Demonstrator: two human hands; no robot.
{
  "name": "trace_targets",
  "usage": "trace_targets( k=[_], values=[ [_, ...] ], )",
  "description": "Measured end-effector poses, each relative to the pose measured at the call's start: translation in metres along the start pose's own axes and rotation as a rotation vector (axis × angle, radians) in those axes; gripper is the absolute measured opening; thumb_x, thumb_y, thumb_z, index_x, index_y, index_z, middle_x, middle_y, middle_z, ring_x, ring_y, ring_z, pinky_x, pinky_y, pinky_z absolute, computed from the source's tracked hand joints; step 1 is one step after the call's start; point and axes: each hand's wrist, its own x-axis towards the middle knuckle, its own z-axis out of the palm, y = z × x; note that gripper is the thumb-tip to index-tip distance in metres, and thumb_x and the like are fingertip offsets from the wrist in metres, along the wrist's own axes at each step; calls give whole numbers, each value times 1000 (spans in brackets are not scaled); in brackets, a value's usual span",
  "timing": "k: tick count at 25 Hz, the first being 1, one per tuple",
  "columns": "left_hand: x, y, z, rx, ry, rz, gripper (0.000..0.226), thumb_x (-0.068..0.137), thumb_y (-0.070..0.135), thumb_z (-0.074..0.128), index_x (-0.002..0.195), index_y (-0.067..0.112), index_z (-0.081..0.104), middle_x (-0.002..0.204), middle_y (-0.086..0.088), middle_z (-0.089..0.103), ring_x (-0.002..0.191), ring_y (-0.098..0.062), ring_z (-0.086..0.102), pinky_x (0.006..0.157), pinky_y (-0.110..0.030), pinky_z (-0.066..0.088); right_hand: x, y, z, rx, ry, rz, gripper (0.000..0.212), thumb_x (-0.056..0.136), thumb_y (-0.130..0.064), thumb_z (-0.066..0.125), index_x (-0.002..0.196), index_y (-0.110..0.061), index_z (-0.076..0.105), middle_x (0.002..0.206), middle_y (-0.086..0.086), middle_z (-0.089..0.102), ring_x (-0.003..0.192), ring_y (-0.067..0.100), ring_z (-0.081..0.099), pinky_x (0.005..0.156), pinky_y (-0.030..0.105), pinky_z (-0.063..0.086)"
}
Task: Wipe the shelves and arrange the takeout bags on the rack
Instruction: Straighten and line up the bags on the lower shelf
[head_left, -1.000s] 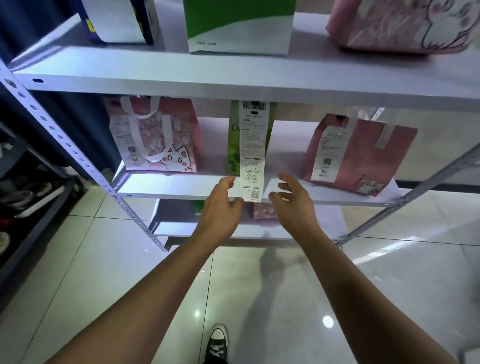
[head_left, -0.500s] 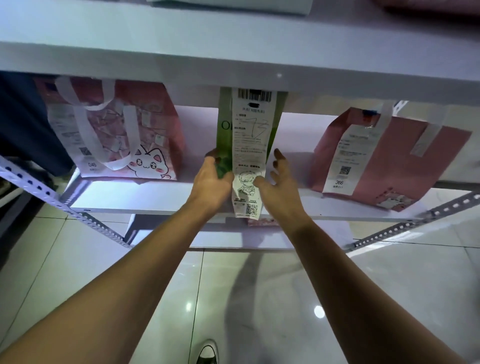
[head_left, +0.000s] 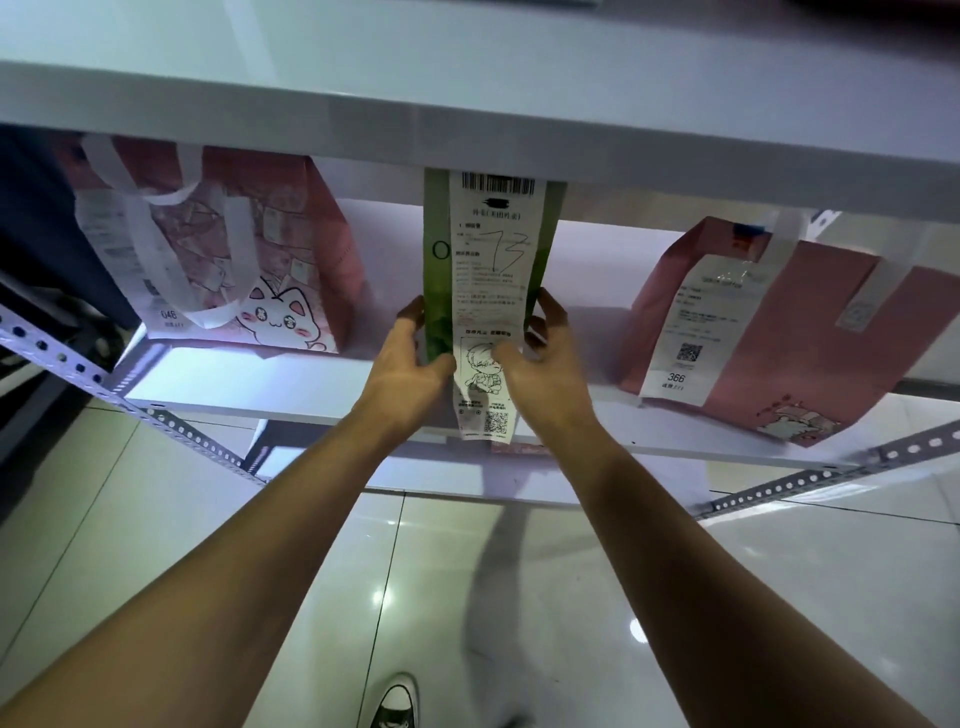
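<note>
A narrow green takeout bag (head_left: 436, 270) stands in the middle of the white middle shelf (head_left: 291, 389), with a long white receipt (head_left: 491, 291) hanging down its front. My left hand (head_left: 410, 369) grips the bag's left side low down, thumb on the front. My right hand (head_left: 545, 358) grips its right side, thumb on the receipt. A pink cat-print bag (head_left: 234, 249) stands to the left. A plain pink bag (head_left: 769, 332) with a receipt stands to the right.
The upper shelf (head_left: 467, 93) hangs close above the bags and hides the green bag's top. Perforated grey uprights (head_left: 156, 415) slant at both sides. A lower shelf (head_left: 649, 483) lies beneath. Glossy tiled floor (head_left: 467, 597) and my shoe (head_left: 395, 701) are below.
Both hands reached from in front of the shelf edge up to the green bag and closed on its two sides. My view moved closer and lower under the upper shelf.
</note>
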Motion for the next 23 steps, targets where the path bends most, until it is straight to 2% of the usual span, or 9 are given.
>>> trace_targets(
  k=[3, 6, 9, 11, 14, 16, 18, 21, 23],
  values=[
    [-2, 3, 4, -21, 107, -23, 61, 94, 21, 66, 148, 29, 38, 144, 12, 50, 131, -17, 47, 111, -36, 40, 4, 0, -9, -19, -32, 12, 68, 94, -18, 68, 148, -38, 33, 117, -24, 54, 118, 6, 50, 107, 39, 45],
    [-26, 5, 17, 147, 319, 44, 44, 94, 15, 58, 137, 17, 49, 136, -4, 56, 120, -25, 57, 95, -35, 47, -4, 15, -27, -29, 9, 63, 70, 94, -27, 69, 151, -39, 31, 145, -9, 50, 134, 15, 48, 107, 38, 43],
    [-61, 12, 59, 192, 90, 124, 35, 96, 8, 55, 130, 18, 54, 128, 0, 58, 110, -20, 59, 85, -28, 49, -19, 45, -66, -35, 193, 71, 63, 93, -18, 65, 149, -29, 39, 145, -1, 54, 131, 16, 53, 110, 36, 44],
    [-67, 15, 95, 176, -125, 96, 40, 99, 8, 54, 137, 19, 50, 137, 3, 56, 121, -18, 55, 97, -33, 49, -28, 67, -102, -55, 336, 98, 61, 93, -11, 62, 148, -24, 41, 142, 0, 56, 127, 15, 55, 109, 38, 46],
    [-54, 23, 140, 177, -228, 62, 49, 100, 13, 52, 147, 22, 41, 151, 2, 46, 133, -20, 47, 105, -39, 46, -35, 92, -159, -67, 577, 155, 64, 94, -9, 63, 150, -24, 37, 141, 1, 53, 127, 16, 53, 106, 35, 46],
    [-41, 30, 164, 173, -254, 42, 57, 100, 17, 51, 153, 27, 31, 158, 4, 36, 133, -16, 45, 86, -24, 52, -37, 103, -191, -84, 710, 164, 68, 92, -15, 66, 151, -29, 32, 146, 0, 47, 131, 17, 50, 110, 41, 44],
    [-29, 39, 184, 158, -272, 15, 63, 100, 20, 51, 155, 32, 23, 159, 6, 32, 128, -12, 48, 71, -9, 44, -34, 110, -216, -96, 739, 185, 76, 90, -24, 68, 153, -35, 26, 154, -3, 38, 140, 19, 42, 115, 46, 38],
    [-26, 49, 207, 118, -307, 67, 69, 95, 13, 54, 153, 36, 25, 136, 13, 45, 97, 2, 51, 56, 5, 37, -26, 116, -242, -124, 622, 167, 80, 88, -29, 69, 154, -39, 24, 154, -5, 40, 141, 21, 41, 116, 48, 37],
    [-31, 51, 215, 112, -332, 78, 72, 94, 11, 55, 153, 36, 24, 129, 18, 43, 90, 5, 49, 56, 9, 35, -21, 117, -252, -151, 546, 155, 81, 89, -28, 68, 154, -41, 23, 153, -5, 44, 140, 20, 43, 114, 52, 39]
  ],
)
